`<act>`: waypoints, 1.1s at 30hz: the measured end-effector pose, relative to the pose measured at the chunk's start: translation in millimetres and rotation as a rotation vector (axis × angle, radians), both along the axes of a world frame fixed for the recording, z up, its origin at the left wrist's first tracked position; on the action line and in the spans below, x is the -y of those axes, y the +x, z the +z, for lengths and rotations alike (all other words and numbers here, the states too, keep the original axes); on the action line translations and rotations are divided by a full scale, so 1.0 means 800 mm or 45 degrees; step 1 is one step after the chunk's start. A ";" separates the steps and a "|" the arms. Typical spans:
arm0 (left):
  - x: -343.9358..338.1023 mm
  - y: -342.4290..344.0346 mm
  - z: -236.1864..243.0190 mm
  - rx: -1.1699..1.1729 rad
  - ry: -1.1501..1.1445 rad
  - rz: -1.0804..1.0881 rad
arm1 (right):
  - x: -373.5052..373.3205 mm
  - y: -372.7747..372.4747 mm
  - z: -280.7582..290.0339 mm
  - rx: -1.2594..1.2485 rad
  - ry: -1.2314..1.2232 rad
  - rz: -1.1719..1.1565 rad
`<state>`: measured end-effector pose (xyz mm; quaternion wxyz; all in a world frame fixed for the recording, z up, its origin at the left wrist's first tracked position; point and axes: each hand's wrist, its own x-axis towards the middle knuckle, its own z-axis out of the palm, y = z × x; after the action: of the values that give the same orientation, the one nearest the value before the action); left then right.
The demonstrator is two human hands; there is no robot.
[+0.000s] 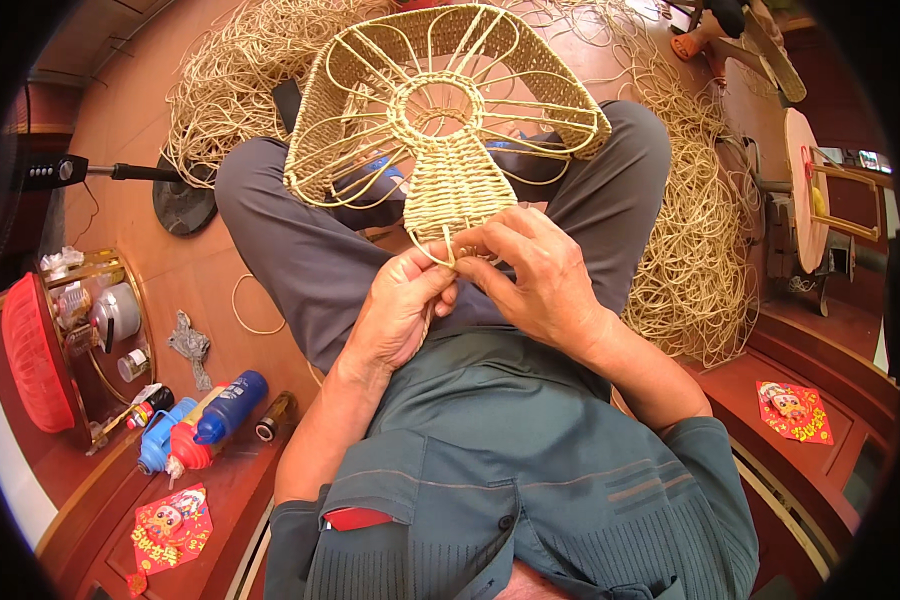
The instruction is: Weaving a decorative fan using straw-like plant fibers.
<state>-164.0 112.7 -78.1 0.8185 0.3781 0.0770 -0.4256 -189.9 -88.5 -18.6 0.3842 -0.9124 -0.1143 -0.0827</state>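
Note:
A woven straw-cord piece (460, 185) rests across my knees, its tightly woven tongue pointing toward me. Beyond the tongue, a ring with looped cord spokes runs out to a woven rim wall. My left hand (402, 305) pinches the near end of the tongue from the left, where a loop of cord (448, 248) stands up. From the right, my right hand (533, 268) has thumb and fingers closed at that same edge, by the cord. The cord between its fingertips is partly hidden.
Large heaps of loose straw cord (692, 230) lie right and far left. At left are a round black stand base (182, 205), a red mesh cover (38, 350), a blue bottle (232, 407) and other bottles. A round board (802, 190) stands at the right.

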 end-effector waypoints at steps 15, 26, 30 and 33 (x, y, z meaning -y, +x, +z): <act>-0.020 0.007 0.008 0.131 0.243 -0.111 | 0.052 -0.027 0.031 -1.070 2.305 -0.230; -0.018 0.011 0.014 0.140 0.209 -0.131 | -0.004 -0.056 -0.007 -1.344 1.517 -0.274; -0.020 0.012 0.013 0.131 0.247 -0.135 | 0.002 -0.054 -0.006 -1.389 1.341 -0.253; -0.020 0.014 0.015 0.133 0.237 -0.130 | 0.006 -0.045 -0.021 -1.406 1.247 -0.167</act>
<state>-152.9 128.5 -66.1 0.7601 0.4776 0.0541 -0.4373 -226.2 -93.6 -35.3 0.7431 -0.5502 0.2004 0.3240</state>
